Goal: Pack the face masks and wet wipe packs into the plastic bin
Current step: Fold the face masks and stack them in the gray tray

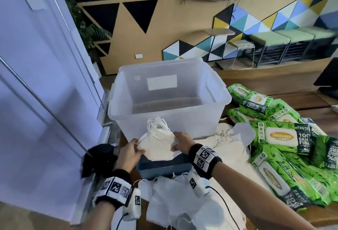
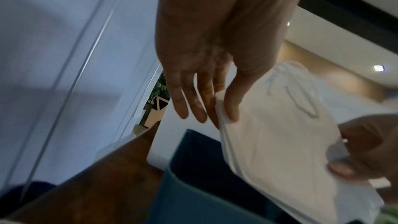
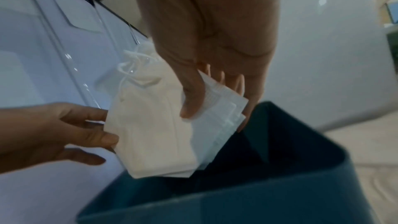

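A stack of white face masks (image 1: 157, 144) hangs between both hands, just above a dark blue box (image 1: 164, 165). My left hand (image 1: 132, 150) pinches the stack's left edge between thumb and fingers (image 2: 231, 106). My right hand (image 1: 180, 142) grips the right edge, thumb on top (image 3: 192, 101). Ear loops (image 1: 157, 123) bunch up at the stack's far end. The clear plastic bin (image 1: 164, 94) stands right behind, with nothing seen inside. Green wet wipe packs (image 1: 285, 138) lie piled to the right. More loose masks (image 1: 182, 200) lie on the table near me.
A white wall panel (image 1: 45, 83) runs along the left of the wooden table (image 1: 311, 217). A black object (image 1: 98, 158) sits at the table's left edge. Further masks (image 1: 230, 138) lie between the blue box and the wipe packs.
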A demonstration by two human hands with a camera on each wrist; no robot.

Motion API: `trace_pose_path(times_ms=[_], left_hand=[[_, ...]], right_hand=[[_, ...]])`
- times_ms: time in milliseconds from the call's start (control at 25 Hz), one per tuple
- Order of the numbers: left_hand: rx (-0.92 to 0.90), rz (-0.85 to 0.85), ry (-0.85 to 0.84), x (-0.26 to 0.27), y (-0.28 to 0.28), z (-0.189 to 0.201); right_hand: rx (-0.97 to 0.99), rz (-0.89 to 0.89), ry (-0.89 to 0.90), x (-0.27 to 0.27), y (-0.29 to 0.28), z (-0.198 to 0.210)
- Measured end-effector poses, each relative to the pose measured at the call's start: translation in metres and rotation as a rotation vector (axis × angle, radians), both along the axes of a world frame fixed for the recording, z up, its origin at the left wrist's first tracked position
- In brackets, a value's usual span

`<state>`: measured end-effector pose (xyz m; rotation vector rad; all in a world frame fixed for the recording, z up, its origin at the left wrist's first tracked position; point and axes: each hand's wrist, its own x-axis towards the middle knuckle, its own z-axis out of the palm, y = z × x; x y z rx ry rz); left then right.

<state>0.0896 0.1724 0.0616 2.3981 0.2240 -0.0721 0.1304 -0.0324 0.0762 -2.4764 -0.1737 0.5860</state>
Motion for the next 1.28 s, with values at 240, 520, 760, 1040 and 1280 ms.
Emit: trace_pose_path(times_ms=[240, 520, 760, 1040, 1280], left_hand=[[0.343, 0.168, 0.071, 0.014, -0.011, -0.039], [0.386, 0.018, 0.306, 0.031, -0.019, -0.056], [0.552, -0.019, 0.335, 0.034, -0.015, -0.052], [0.095, 0.076, 0.16, 0.028, -0.018, -0.034], [-0.057, 0.318, -0.078, -0.078, -0.003, -0.031]], right_hand=[[0.059, -0.112, 0.068, 0.028, 0.023, -0.046], [-0.079, -0.125, 0.043, 0.035, 0.039, -0.077], [-0.202, -0.079, 0.077, 0.034, 0.069, -0.082], [-0.232, 0.017, 0.027, 0.034, 0.03, -0.045], [0.135, 0.013, -0.191, -0.035, -0.051, 0.001]])
